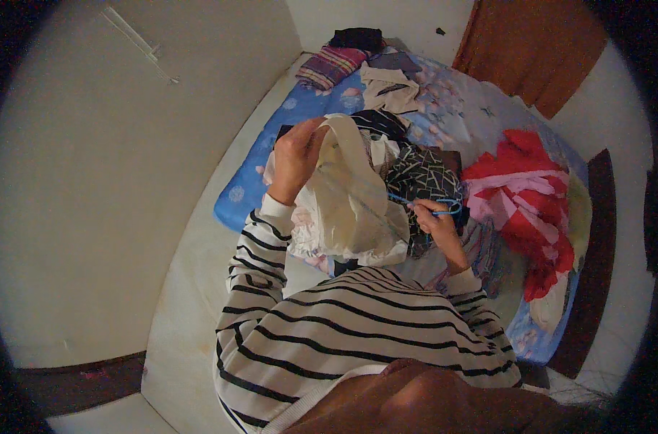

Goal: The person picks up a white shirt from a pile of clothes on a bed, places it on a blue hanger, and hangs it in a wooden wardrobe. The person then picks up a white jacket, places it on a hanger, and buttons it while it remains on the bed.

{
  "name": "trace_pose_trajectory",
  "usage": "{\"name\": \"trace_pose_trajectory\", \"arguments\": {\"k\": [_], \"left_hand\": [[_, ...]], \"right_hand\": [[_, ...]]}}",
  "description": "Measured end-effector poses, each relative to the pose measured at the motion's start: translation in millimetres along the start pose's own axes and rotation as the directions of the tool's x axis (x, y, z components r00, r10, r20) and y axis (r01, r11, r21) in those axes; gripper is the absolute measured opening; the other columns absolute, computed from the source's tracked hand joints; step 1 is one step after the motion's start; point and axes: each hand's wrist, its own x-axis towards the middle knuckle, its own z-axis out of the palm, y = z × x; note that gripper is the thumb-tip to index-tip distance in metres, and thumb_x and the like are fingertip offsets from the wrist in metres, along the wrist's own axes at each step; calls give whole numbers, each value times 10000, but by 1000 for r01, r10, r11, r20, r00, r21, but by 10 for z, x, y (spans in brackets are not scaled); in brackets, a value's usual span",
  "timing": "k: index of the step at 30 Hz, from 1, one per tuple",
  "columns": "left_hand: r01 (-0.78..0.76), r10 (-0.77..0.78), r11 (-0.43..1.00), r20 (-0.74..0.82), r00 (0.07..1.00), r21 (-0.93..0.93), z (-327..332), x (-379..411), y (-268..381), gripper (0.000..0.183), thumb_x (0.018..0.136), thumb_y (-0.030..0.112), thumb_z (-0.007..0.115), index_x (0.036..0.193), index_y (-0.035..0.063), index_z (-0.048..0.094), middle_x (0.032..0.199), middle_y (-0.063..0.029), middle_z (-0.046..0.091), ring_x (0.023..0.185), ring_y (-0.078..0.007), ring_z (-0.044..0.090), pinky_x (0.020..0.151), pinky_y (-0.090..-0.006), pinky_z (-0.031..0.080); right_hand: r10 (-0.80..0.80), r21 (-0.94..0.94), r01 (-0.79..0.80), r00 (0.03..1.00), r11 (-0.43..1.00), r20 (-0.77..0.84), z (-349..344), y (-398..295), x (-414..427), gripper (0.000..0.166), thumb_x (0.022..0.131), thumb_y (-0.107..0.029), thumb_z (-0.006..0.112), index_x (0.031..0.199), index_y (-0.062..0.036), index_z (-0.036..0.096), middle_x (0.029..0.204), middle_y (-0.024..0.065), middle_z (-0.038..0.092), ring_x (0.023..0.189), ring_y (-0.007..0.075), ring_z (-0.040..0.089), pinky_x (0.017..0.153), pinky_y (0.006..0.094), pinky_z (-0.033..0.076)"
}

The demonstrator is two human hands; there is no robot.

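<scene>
My left hand (298, 157) is raised and grips the edge of a cream-coloured garment (350, 200), which hangs down in front of my chest. In my right hand (435, 222) is a blue clothes hanger (449, 206), held near its hook. One arm of the hanger reaches left to the cloth, and a faint line through the thin fabric suggests that the rest lies behind or inside it. Just beyond, a black garment with pale line patterns (424, 171) lies on the bed. White cloth (384, 152) lies beside it.
A blue floral sheet (242, 190) covers the mattress. Red and pink cloth (529, 200) is heaped at the right. Toward the far end lie a striped folded cloth (331, 66), a black cloth (356, 39) and a beige garment (388, 89). A bare wall (144, 163) borders the left side.
</scene>
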Motion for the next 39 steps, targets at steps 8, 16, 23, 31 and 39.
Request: {"name": "trace_pose_trajectory", "arguments": {"k": [8, 16, 23, 31, 39], "left_hand": [[-279, 250, 936, 152, 956, 214, -48, -17, 251, 239, 785, 86, 680, 1022, 102, 667, 710, -75, 568, 631, -263, 595, 544, -368, 480], [-247, 236, 914, 75, 969, 321, -1, -84, 240, 269, 738, 108, 698, 1001, 131, 650, 681, -25, 496, 613, -209, 570, 507, -340, 464], [-219, 205, 975, 224, 953, 39, 137, -391, 324, 339, 725, 90, 674, 1058, 123, 620, 697, -32, 487, 635, -210, 561, 520, -348, 461], [-137, 154, 988, 287, 945, -76, 218, -726, 428, 421, 699, 62, 667, 1113, 115, 613, 708, -40, 476, 622, -229, 562, 512, -355, 467], [103, -93, 995, 299, 950, -17, 347, -1009, 312, 300, 796, 65, 634, 1093, 78, 600, 928, -95, 605, 818, -301, 616, 712, -380, 519]], "right_hand": [[-122, -173, 71, 944, 982, -306, 83, -54, 193, 213, 937, -191, 598, 1019, -24, 700, 796, -19, 634, 665, 64, 525, 587, 217, 412], [-314, -436, 237, 942, 868, -114, -37, 173, 350, 244, 915, -206, 640, 991, 21, 691, 942, 83, 710, 831, 131, 632, 747, 280, 492], [-261, -309, 191, 943, 932, -205, 287, -204, 519, 257, 941, -210, 609, 1004, 27, 688, 707, -54, 562, 598, 33, 459, 526, 206, 355], [-209, -303, 132, 949, 944, -237, 374, -210, 670, 276, 918, -241, 629, 991, 22, 667, 784, -1, 621, 669, 75, 532, 581, 248, 424], [11, 160, 28, 971, 987, -241, 258, -223, 578, 221, 907, -232, 657, 919, -12, 665, 685, -44, 540, 542, 24, 454, 464, 205, 325]]}}
